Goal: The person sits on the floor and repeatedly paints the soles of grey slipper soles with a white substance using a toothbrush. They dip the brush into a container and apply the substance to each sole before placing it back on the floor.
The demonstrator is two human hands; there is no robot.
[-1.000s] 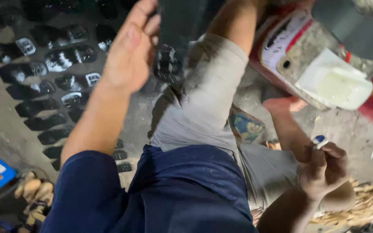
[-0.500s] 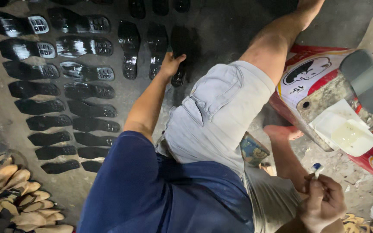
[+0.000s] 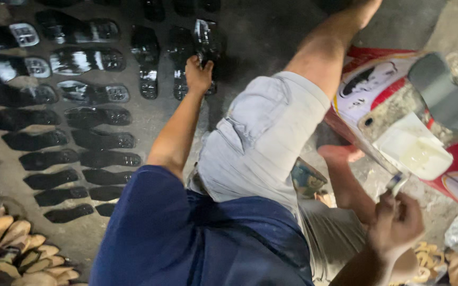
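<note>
My left hand reaches far forward to the floor, its fingers on the near end of a glossy black shoe sole that lies beside other soles. My right hand is low at the right, closed on a small brush whose tip points up toward a white tray of pale glue. My bent leg in grey shorts lies between the two hands.
Rows of black soles cover the floor on the left. Tan soles are piled at the bottom left. A red printed tin with a grey piece on it supports the glue tray. My bare foot rests beside it.
My left hand has stretched away from me and lowered the black sole to the floor among the others. My right hand stays low with the brush.
</note>
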